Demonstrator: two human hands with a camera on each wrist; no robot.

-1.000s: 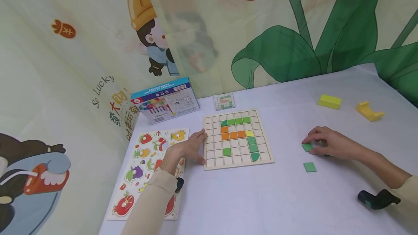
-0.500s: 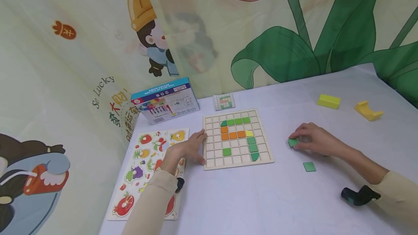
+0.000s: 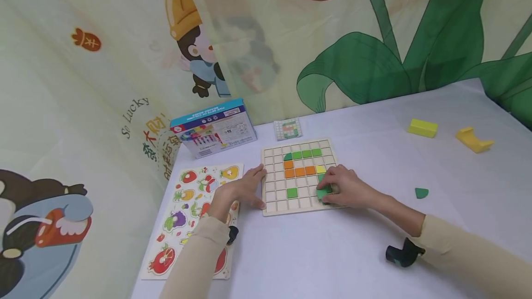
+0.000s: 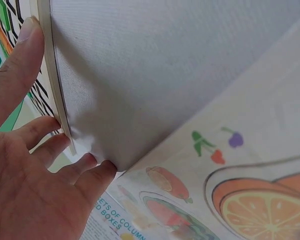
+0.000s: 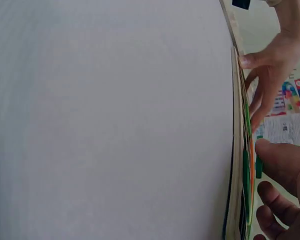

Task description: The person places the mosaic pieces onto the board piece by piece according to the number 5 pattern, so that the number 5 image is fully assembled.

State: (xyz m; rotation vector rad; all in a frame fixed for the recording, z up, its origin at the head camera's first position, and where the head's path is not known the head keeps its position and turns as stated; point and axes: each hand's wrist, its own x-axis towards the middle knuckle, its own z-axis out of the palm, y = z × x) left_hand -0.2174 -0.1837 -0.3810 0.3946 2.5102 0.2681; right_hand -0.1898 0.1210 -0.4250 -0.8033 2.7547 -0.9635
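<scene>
A wooden grid board (image 3: 278,206) lies on the table, with green, orange and yellow tiles forming a bent row in its cells. My left hand (image 3: 245,188) is spread at the board's left edge, its thumb and fingertips touching the rim; the left wrist view shows the same contact. Over the board's lower right cells, my right hand (image 3: 349,188) pinches a green tile (image 5: 259,157) between thumb and fingers. Those fingers partly cover the green tiles there. A green quarter-round tile (image 3: 421,193) lies to the right of the board.
A fruit picture board (image 3: 151,248) lies left under the left forearm. Behind it stands a blue-topped box (image 3: 220,135), beside a small pattern card (image 3: 287,129). A yellow-green block (image 3: 422,128) and a yellow notched block (image 3: 474,140) sit at the far right.
My right hand has taken a green tile from the table and moved left onto the board. The other loose green square is now out of sight near the forearm. My left hand stays put.
</scene>
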